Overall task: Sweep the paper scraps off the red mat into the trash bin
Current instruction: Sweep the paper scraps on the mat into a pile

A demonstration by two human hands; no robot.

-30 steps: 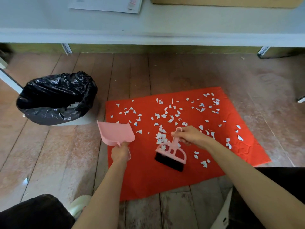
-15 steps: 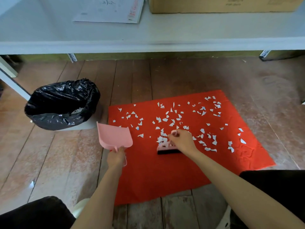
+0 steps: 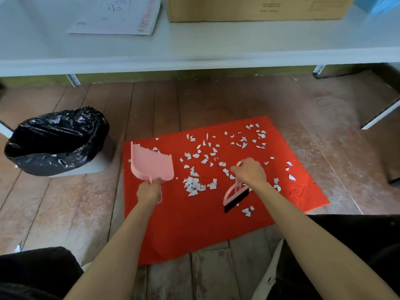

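1. The paper scraps lay scattered over the far half of the red mat. A small heap sat near the middle and a few strays lay towards the right edge.
2. The left hand had its fingers wrapped round the handle of the pink dustpan. The pan was tilted above the mat's left part, with its mouth facing far.
3. The right hand gripped the handle of the pink hand brush. The black bristles pointed down at the mat, to the near right of the heap; whether they touched it could not be told.
4. The trash bin, lined with a black bag, stood on the wooden floor just left of the mat.
5. The scraps looked thin and feather-light, so they were likely to flutter or skid. Short, low brush strokes would probably suit them better than fingers, with the pan's lip pressed flat on the mat.
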